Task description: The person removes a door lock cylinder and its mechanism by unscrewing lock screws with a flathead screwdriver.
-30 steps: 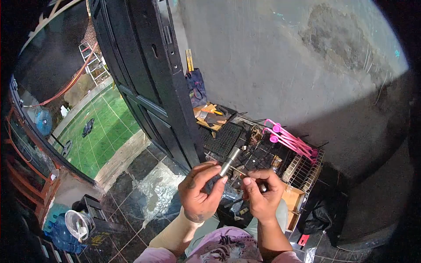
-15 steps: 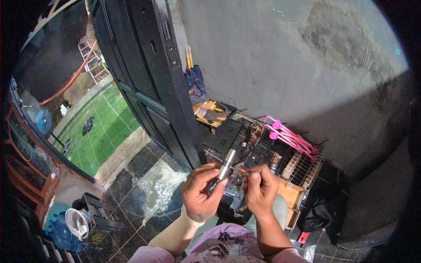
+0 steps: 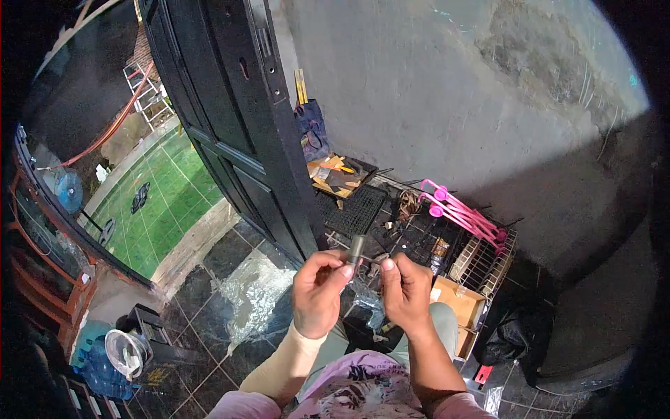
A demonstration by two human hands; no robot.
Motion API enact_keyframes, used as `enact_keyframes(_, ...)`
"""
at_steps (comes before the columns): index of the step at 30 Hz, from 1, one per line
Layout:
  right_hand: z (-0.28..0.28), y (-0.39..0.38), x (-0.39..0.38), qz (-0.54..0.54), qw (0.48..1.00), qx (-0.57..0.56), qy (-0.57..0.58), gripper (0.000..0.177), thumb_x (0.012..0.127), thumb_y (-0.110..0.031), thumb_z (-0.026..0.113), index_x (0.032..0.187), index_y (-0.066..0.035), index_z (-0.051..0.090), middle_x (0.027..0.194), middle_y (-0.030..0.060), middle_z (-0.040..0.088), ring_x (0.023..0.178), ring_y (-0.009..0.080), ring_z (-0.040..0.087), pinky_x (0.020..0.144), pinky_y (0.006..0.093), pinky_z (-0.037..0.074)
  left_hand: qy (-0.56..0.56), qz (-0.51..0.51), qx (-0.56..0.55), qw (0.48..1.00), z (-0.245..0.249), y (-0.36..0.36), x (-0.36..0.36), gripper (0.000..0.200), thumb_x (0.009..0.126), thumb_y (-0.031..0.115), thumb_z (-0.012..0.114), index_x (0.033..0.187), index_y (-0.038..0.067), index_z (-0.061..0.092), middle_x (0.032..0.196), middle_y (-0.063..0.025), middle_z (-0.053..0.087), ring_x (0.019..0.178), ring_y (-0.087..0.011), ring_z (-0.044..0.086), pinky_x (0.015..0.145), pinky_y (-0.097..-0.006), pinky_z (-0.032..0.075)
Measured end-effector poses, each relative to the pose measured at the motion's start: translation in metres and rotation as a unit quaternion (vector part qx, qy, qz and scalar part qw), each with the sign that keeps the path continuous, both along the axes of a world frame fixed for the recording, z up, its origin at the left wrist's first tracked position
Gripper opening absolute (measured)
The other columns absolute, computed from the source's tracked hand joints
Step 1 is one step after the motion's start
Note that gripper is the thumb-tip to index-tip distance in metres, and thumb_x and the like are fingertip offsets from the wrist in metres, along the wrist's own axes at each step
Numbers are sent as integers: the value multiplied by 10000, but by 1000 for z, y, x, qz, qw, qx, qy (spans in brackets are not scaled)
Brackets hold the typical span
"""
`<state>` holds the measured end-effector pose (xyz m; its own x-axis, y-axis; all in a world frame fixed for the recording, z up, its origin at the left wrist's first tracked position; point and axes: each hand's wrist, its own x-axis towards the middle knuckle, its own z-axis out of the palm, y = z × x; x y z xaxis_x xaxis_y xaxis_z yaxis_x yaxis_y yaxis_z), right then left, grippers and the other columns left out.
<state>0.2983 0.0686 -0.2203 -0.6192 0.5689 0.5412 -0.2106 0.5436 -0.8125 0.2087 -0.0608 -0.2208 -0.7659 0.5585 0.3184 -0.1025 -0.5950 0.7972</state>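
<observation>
My left hand (image 3: 317,297) is closed around a short silver metal cylinder (image 3: 357,248), its upper end standing out above the thumb and fingers. My right hand (image 3: 406,290), just beside it, pinches a thin rod (image 3: 373,260) between thumb and forefinger. The rod points left and meets or passes close to the cylinder's side; the exact contact is too small to tell. Its other end is hidden in my right fingers. Beyond both hands stands a dark panelled door (image 3: 223,91), with a metal lock plate (image 3: 264,43) and holes along its edge.
Pink tubular frames (image 3: 464,216) lean near a wire rack (image 3: 492,262) at the right. An open cardboard box (image 3: 457,307) lies beside my knee. Tools and scraps sit on a board (image 3: 335,178) by the wall. A clear tub (image 3: 127,354) stands at lower left.
The cylinder has turned more upright and sits lower in my left fingers. My right hand has moved slightly left, nearer to it, bringing the rod along.
</observation>
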Motion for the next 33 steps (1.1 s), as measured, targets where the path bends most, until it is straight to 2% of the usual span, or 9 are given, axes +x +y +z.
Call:
enact_keyframes(4,4,5,-5,15,1000,-5,-27,308,968,-145,596,715,-3,492,564,147,476,473,244,486,484,347,372,-110,-93,-24,989,2,-3,-15,305,862,-46,619,1166,-51,590,1165,-181,637,1110,-229,611,1032,-359,448)
enact_keyframes(6,4,2,-6,33,999,-28,-4,247,981,-155,585,790,-1,556,580,92,537,491,163,520,486,300,384,-113,-96,-44,988,5,-4,-17,353,852,-51,625,1204,-67,600,1192,-183,642,1114,-214,611,1040,-342,436)
enact_keyframes(12,-20,2,-12,139,957,-256,-2,277,1019,-246,546,841,-39,592,594,-6,550,484,75,500,439,231,370,3,-30,-117,993,-4,-8,-4,401,787,-137,660,1183,-86,626,1180,-108,607,1091,-186,618,966,-302,476)
enact_keyframes(16,-27,4,-17,265,878,-397,24,332,1001,-365,572,935,-40,573,691,25,595,445,107,530,384,250,419,196,69,-163,965,-2,-6,9,396,788,-138,685,1173,-61,633,1179,-92,586,967,-140,621,885,-287,489)
enact_keyframes(17,-23,2,-16,297,853,-429,35,333,984,-367,600,956,-38,565,724,34,606,442,114,533,388,253,433,191,85,-162,964,1,-4,10,394,756,-28,767,1136,-20,665,1053,-114,630,898,-169,669,746,-303,553)
enact_keyframes(19,-28,3,-12,384,786,-477,80,321,916,-291,691,1037,-35,538,826,57,628,496,131,579,422,247,475,291,123,-207,926,8,-7,9,403,745,-43,762,1134,-24,661,1050,-118,651,910,-169,646,797,-299,523)
enact_keyframes(26,-49,-4,-13,308,795,-498,157,220,845,-151,711,963,-37,564,853,32,621,763,127,634,696,284,533,445,177,-197,855,30,-5,8,467,635,70,836,1078,6,703,977,-127,643,907,-267,639,779,-345,538)
enact_keyframes(27,-41,-11,-11,239,813,-511,145,186,839,-151,704,914,-47,569,850,28,602,765,131,627,676,272,522,456,164,-191,854,34,-6,7,465,634,67,836,1075,6,703,971,-121,635,914,-268,632,777,-349,537)
enact_keyframes(33,-44,-6,-11,332,794,-470,197,252,840,-184,708,932,-51,515,853,34,573,750,129,598,664,262,511,497,153,-159,839,36,-7,5,476,617,57,835,1075,22,712,954,-101,611,926,-280,612,760,-376,536)
